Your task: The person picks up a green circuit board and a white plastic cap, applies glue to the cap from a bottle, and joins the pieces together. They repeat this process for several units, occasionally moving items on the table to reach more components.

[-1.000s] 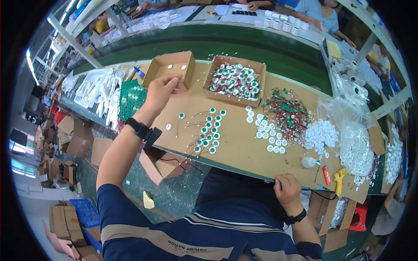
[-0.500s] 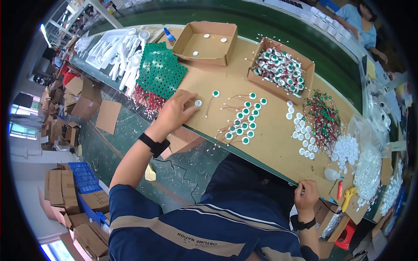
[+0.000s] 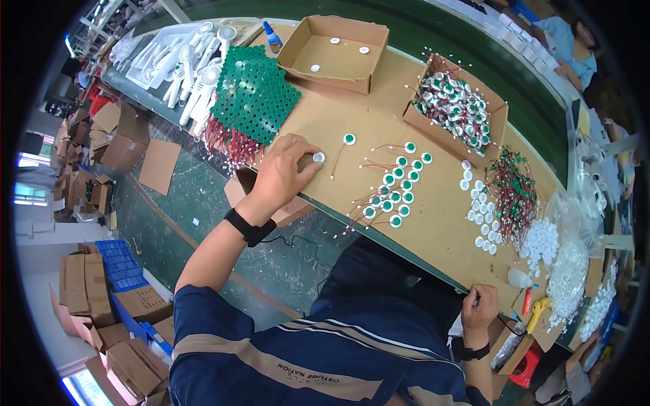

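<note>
Left hand (image 3: 284,169): thumb and finger a little apart, tips by a small white cap (image 3: 319,158); can't tell if they pinch it.
White cap: near the table's front edge.
Right hand (image 3: 480,306): curled at the edge; can't tell if it holds anything.
Tabletop (image 3: 318,108): brown, with wired green-and-white discs (image 3: 401,161) in rows.
Floor (image 3: 203,237): green, scuffed; cartons (image 3: 125,149) at left.

Smooth plastic disc (image 3: 318,157), matt cardboard box (image 3: 342,59)

The left forearm (image 3: 215,257) reaches forward, left fingers (image 3: 303,147) bent, thumb (image 3: 309,176) near them; right fingers (image 3: 485,294) curl loosely, well apart.
</note>
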The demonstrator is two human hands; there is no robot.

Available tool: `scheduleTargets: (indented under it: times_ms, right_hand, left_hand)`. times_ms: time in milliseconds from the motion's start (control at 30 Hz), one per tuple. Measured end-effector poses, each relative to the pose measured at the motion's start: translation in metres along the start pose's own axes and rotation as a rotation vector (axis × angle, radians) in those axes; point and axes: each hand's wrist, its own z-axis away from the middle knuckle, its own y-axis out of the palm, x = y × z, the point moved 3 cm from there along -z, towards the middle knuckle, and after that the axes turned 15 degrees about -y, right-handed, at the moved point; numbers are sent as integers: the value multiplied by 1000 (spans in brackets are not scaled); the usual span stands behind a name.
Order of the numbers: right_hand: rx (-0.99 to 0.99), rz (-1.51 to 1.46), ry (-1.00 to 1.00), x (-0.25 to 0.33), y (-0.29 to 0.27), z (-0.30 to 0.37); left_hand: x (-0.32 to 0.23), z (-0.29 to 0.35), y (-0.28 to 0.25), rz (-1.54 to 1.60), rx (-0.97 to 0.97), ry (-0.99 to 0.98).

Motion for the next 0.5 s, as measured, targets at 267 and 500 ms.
scheduleTargets:
  times_ms: [267,500]
  right_hand:
    - [20,19,12,-3,3,4]
    - [19,36,18,-2,0,1]
  left_hand:
    - [10,6,7,132,-51,38]
    - [4,-2,4,212,-42,79]
